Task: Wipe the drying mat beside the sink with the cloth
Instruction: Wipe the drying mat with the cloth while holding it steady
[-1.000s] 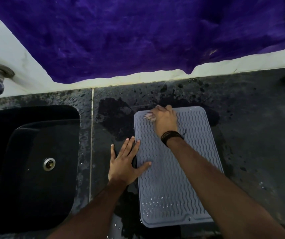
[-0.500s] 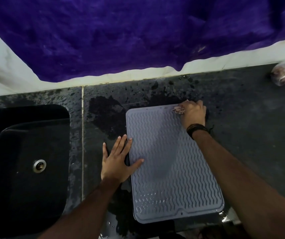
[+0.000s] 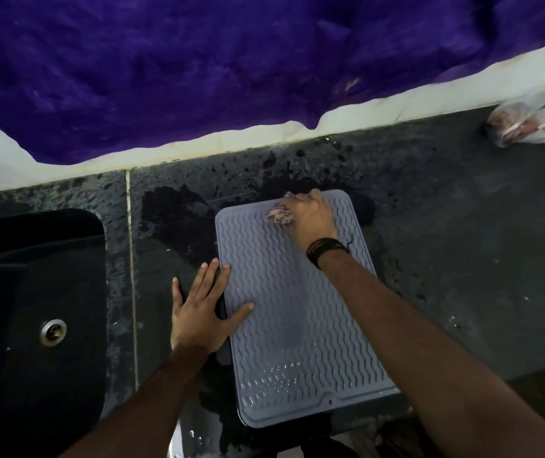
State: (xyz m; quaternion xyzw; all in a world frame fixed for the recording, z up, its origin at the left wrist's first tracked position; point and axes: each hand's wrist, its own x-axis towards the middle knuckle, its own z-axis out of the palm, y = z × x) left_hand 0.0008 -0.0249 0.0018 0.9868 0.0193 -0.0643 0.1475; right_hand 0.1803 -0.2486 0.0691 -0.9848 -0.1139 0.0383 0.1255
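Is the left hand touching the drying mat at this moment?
Touching. The head view shows the left hand lying flat across the left edge of the drying mat, with its thumb and fingertips resting on the ribbed surface and no gap visible.

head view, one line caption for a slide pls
Right hand wipes the far end of the grey drying mat with a cloth while the left hand presses its edge flat.
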